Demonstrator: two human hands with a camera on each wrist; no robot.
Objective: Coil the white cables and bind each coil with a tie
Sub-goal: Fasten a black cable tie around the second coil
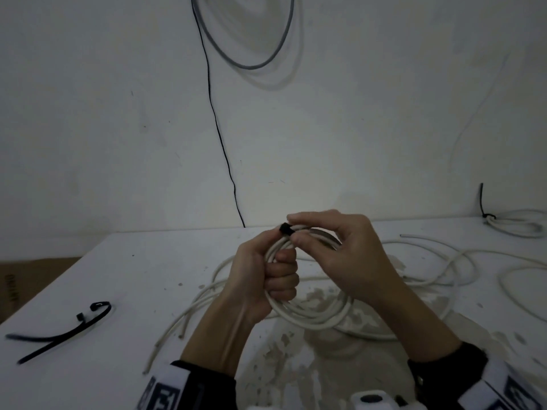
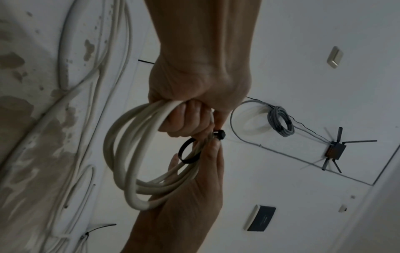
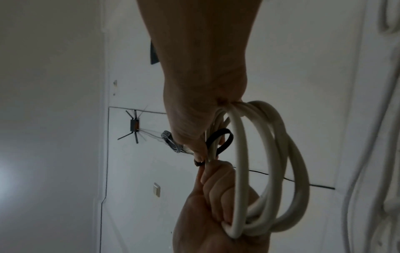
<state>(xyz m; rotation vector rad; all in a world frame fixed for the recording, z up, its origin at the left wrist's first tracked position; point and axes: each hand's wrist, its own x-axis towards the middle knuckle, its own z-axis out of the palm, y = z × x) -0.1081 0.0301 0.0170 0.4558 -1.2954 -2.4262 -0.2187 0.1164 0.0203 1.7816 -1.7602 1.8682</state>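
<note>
Two spare black ties (image 1: pixel 63 327) lie far left on the table (image 1: pixel 142 276). Left hand (image 1: pixel 266 279) fists the white coil (image 1: pixel 310 316) above loose cables (image 1: pixel 429 261). Right hand (image 1: pixel 334 255) pinches the black tie (image 1: pixel 285 228) looped on it. One bound coil (image 1: pixel 515 223) far right.

White table (image 1: pixel 124 279), paint worn off in patches at the near middle. Loose white cables (image 1: pixel 426 261) sprawled across middle and right, ends fanning out toward the near left. Two black ties (image 1: pixel 63 332) lying at the left edge, crossed, well apart from the cables. Bound coil (image 1: pixel 516 224) with a black tie at the far right corner.
</note>
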